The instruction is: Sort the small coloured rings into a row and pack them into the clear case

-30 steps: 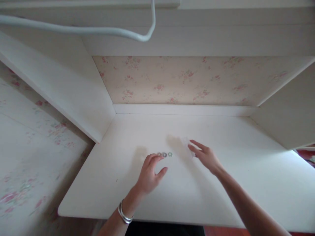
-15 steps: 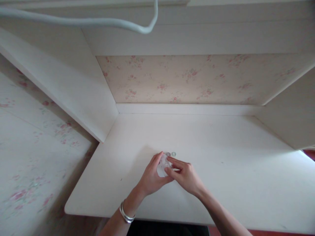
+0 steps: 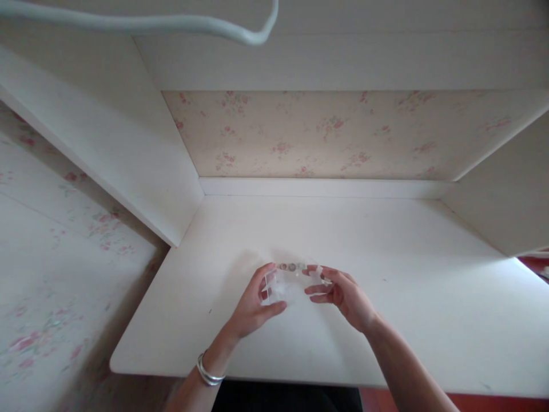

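Observation:
My left hand (image 3: 254,303) and my right hand (image 3: 345,294) each pinch one end of a small clear plastic bag (image 3: 288,284), stretched between them just above the white desk top (image 3: 386,274). The left hand wears silver bangles at the wrist. Just behind the bag, three small rings (image 3: 292,266) lie in a short row on the desk, touching neither hand.
White side panels (image 3: 107,137) rise at the left and right of the desk. Floral wallpaper (image 3: 317,134) covers the back wall. A white cable (image 3: 171,26) hangs across the top. The desk's front edge runs close to my body.
One second ago my hands were apart, the right one at the bag farther right. They met over the bag and now hold it spread between them.

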`<state>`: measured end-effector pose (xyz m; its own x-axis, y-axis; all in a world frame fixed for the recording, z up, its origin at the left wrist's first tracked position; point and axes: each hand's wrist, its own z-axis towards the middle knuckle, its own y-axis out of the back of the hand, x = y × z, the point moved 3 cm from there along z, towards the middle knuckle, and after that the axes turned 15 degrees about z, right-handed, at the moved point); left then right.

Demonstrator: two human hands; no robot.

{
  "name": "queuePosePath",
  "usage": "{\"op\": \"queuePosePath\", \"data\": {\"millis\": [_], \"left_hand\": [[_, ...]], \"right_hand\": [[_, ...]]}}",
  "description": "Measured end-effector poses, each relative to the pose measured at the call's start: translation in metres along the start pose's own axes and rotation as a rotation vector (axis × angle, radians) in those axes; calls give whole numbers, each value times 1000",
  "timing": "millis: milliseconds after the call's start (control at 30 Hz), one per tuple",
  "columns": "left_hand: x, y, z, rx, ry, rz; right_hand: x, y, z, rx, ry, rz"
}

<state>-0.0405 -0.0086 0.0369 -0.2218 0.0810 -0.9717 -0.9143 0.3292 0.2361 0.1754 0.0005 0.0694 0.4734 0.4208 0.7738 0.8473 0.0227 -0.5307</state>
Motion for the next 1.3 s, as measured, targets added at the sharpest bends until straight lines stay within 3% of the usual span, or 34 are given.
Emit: {"op": "queuePosePath", "data": {"millis": [67, 167, 300, 367, 433, 500, 567, 667, 800, 900, 1033, 1300], "left_hand": [[0, 7, 6, -46, -16, -46], [1, 19, 19, -123, -34, -33], [8, 34, 44, -225, -40, 137], [12, 39, 59, -260, -66, 248], [16, 41, 74, -270, -103, 380], [20, 41, 88, -264, -123, 514], [25, 40, 101, -261, -131, 634], [34, 40, 113, -240, -130, 759], [47, 39, 122, -179, -121, 837], [53, 39, 125, -171, -122, 880], [57, 39, 128, -181, -154, 913], [53, 36, 128, -166, -133, 1017]], "right_hand": [[3, 6, 5, -11, 63, 52], [4, 29, 13, -142, 175, -4], [7, 70, 22, -435, 284, -410], [11, 83, 25, -511, 339, -542], [13, 91, 29, -503, 373, -452], [14, 95, 33, -444, 362, -226], [15, 97, 38, -373, 310, -40], [15, 103, 46, -304, 216, 54], [10, 116, 53, -408, 213, 102], [7, 122, 57, -511, 254, 71], [8, 128, 65, -594, 306, -206], [10, 135, 90, -624, 310, -356]]}}
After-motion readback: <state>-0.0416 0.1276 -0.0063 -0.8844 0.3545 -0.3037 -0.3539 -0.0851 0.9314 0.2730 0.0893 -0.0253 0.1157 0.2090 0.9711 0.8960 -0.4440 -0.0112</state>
